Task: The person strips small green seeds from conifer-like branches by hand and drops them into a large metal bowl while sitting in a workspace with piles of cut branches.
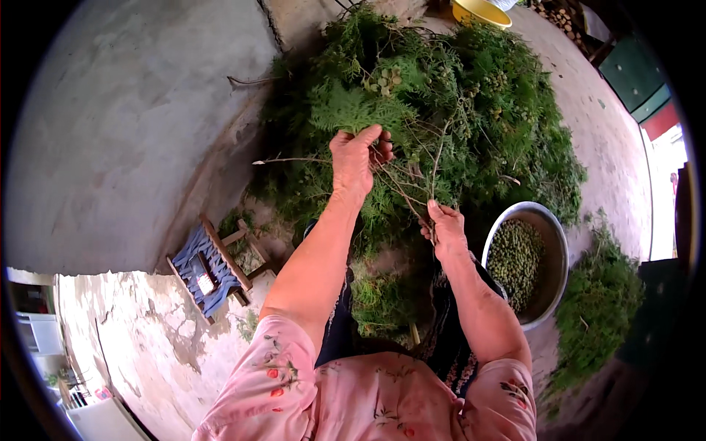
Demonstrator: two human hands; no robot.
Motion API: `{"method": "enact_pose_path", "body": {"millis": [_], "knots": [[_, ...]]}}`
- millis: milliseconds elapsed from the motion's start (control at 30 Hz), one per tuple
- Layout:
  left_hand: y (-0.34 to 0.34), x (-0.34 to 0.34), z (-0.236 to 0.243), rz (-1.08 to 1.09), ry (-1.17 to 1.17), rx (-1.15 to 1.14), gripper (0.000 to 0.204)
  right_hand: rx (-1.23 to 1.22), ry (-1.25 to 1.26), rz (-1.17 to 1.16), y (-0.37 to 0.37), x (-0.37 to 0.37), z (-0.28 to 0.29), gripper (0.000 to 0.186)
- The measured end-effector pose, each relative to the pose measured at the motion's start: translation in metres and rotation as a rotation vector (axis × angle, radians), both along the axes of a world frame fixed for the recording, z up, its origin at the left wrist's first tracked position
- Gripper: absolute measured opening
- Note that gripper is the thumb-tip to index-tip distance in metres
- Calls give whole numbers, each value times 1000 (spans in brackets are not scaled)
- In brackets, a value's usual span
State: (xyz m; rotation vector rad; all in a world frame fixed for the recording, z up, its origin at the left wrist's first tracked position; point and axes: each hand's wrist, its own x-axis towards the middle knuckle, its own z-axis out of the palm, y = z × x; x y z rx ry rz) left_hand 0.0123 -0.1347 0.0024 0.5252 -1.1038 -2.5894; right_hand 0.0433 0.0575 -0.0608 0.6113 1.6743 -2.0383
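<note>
A large heap of green, scale-leaved conifer branches [507,140] lies in front of me. My left hand [355,163] is closed, thumb and fingers pinching a flat leafy sprig [357,110] over the near side of the heap. Pale green cones [384,81] show just beyond that sprig. My right hand [446,228] is wrapped around the bare, thin stems of a conifer branch [438,158], which reach up and left toward my left hand. Whether the sprig belongs to the same branch cannot be made out. Beside my right forearm stands a metal basin [563,250] holding many small green cones [517,257].
A small stool [208,268] with a blue woven seat stands at left, a dark rectangular object on it. Another pile of green sprigs [599,309] lies right of the basin. A yellow basin [482,12] sits at the far end. A grey wall [132,132] rises at left.
</note>
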Motion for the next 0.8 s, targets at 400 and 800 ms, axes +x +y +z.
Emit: {"method": "enact_pose_path", "body": {"millis": [400, 800], "knots": [[12, 2, 10, -200, -3, 192, 30, 376, 478, 65, 0, -20, 36, 20], [59, 17, 5, -310, -218, -86, 15, -389, 335, -263, -6, -34, 70, 30]]}}
